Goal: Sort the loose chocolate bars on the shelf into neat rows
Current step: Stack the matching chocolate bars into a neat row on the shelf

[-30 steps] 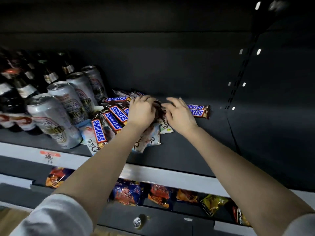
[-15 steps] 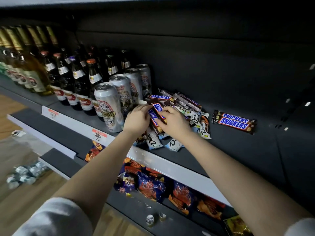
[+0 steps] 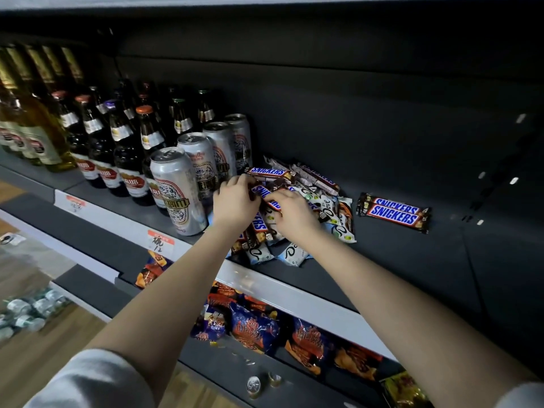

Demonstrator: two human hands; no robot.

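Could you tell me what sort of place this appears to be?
Probably a small shop: a display shelf with a price tag, rows of beer cans and bottles, and snack bags below.

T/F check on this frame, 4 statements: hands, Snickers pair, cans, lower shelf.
1. Both hands are in the mixed pile of bars. True: the left hand and right hand are on the pile.
2. Two Snickers bars lie side by side, apart from the pile on its right. True.
3. The silver cans stand right of the pile. False: they stand to its left.
4. The lower shelf holds bottles. False: it holds snack bags; the bottles stand on the upper shelf.
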